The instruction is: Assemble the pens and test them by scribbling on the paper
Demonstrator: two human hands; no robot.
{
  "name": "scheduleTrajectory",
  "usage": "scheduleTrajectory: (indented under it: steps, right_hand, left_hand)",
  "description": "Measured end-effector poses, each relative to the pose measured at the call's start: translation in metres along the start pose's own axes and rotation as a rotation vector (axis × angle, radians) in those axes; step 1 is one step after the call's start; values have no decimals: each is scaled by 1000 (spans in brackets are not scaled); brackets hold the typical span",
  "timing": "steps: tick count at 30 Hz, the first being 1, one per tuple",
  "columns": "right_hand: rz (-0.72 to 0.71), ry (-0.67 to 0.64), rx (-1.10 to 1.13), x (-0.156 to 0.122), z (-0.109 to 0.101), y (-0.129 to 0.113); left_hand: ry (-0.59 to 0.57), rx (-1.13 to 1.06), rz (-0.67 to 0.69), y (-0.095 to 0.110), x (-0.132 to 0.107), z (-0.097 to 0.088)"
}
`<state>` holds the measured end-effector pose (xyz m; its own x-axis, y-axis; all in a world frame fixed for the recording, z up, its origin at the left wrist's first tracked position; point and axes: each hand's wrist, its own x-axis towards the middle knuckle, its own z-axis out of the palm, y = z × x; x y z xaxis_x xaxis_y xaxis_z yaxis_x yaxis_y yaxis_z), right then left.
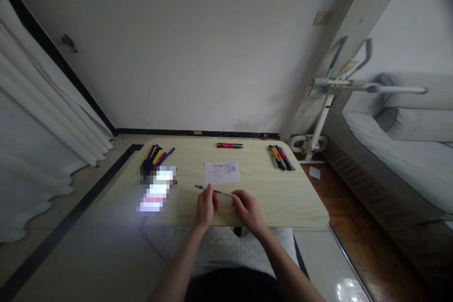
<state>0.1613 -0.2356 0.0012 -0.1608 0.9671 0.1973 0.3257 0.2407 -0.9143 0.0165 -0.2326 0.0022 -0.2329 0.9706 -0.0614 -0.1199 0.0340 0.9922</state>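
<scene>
A slim pen (222, 193) with a dark end on the left lies level between my hands, over the front part of the table. My left hand (205, 205) pinches it near the dark end, thumb on top. At its other end, my right hand (247, 208) closes on it between thumb and fingers. Just beyond the pen rests a white sheet of paper (222, 174) with dark scribbles on it. Two red and black pens (230, 146) lie side by side near the table's far edge.
Several pens (282, 158) lie in a group at the table's right. At the left, more pens (155, 155) lie behind a bright, pixelated patch (157, 191). The pale wooden table (293, 203) stands near a wall. A white exercise frame (322, 118) and a grey sofa (399, 160) are at the right.
</scene>
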Motion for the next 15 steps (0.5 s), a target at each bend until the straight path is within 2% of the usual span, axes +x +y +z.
scheduleTrajectory:
  steps: [5,15]
  right_hand:
    - [-14,-9,-28,0,0,-3]
    - [-13,19,-14,0,2,5]
  left_hand:
    - [4,2,-17,0,0,0]
    - [-5,-12,-6,1,0,0]
